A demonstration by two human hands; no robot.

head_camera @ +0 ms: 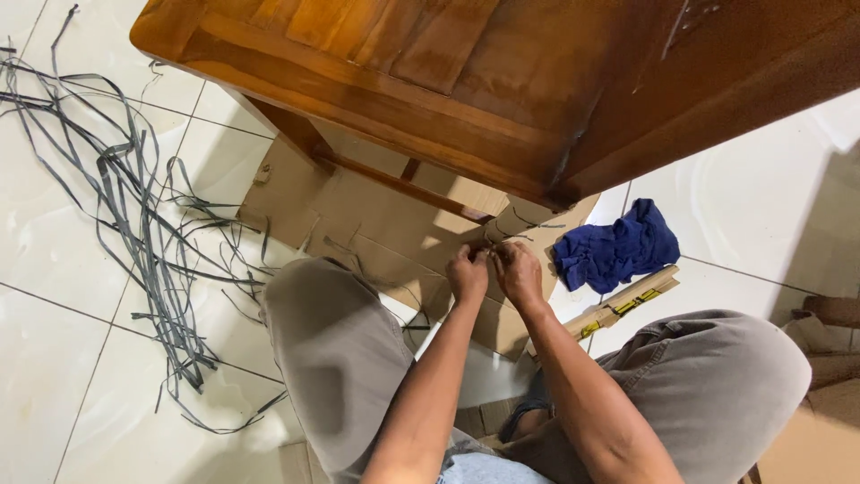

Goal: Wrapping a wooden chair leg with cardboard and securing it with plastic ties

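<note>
Wooden furniture piece (502,81) looming over most of the top of the shot, reddish-brown, one corner post coming down right above both hands. Flattened cardboard (376,224) spread on the white tile floor (63,269) underneath it, running from the left leg over to the near corner.

Left hand (468,272) and right hand (520,272) pressed together just below that corner, over the near edge of the cardboard. Fingers curled in tight on both, pinching at something small and thin between them, probably the end of a grey strap (498,240), but too tiny and shadowed to say for sure. Hands touching each other, or close enough to look like it.

Big loose tangle of grey plastic strips (143,224) sprawled over the floor off the left edge of the cardboard, well apart from the hands. Crumpled blue cloth (614,251) lying just beside the right edge of the cardboard, near the right hand. Flat wooden stick with yellow and black markings (623,305) right below the cloth, angled toward the right knee. Knees in grey-brown trousers on either side of the forearms.
</note>
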